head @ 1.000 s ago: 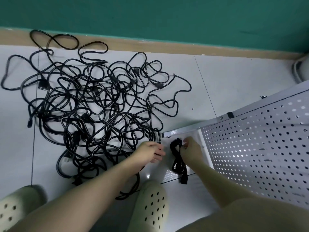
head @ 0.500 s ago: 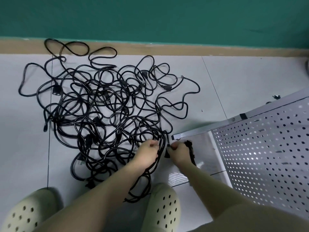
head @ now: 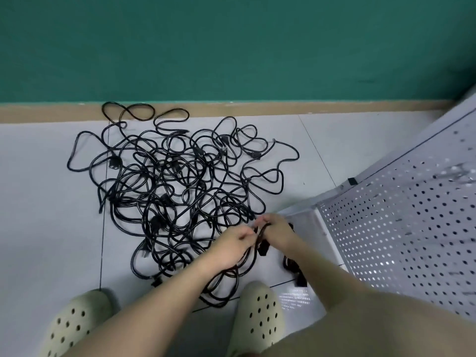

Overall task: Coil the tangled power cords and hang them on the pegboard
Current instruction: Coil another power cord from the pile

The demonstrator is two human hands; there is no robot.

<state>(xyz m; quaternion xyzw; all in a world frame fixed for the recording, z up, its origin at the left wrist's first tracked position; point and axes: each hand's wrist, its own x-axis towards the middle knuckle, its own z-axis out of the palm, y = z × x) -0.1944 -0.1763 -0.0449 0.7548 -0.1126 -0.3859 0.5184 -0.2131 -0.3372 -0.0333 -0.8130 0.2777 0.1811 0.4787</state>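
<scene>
Pale grey floor tiles (head: 46, 202) ran up to a tan skirting strip (head: 309, 107) and a green wall (head: 231, 47) at the far edge; on that floor, toward its far-left part, a tangle of black power cords (head: 177, 186) lay spread, with loops reaching the skirting; a white pegboard (head: 401, 228) stood tilted along the floor's right edge, its near corner just beside the tangle. We had both hands down at the tangle's near-right fringe, close to that pegboard corner; our left hand (head: 229, 244) had its fingers curled around a strand of cord that trailed back under the wrist; our right hand (head: 278, 231) gripped a dark cord end or plug (head: 262, 247) hanging just below it, though motion blur kept us from telling exactly which piece each finger held; the two hands nearly touched. A small bundled cord (head: 296, 269) lay on the floor beside our right forearm, against the pegboard's base. Two cream perforated clogs (head: 257, 318) showed at the near edge, one either side of our left forearm.
</scene>
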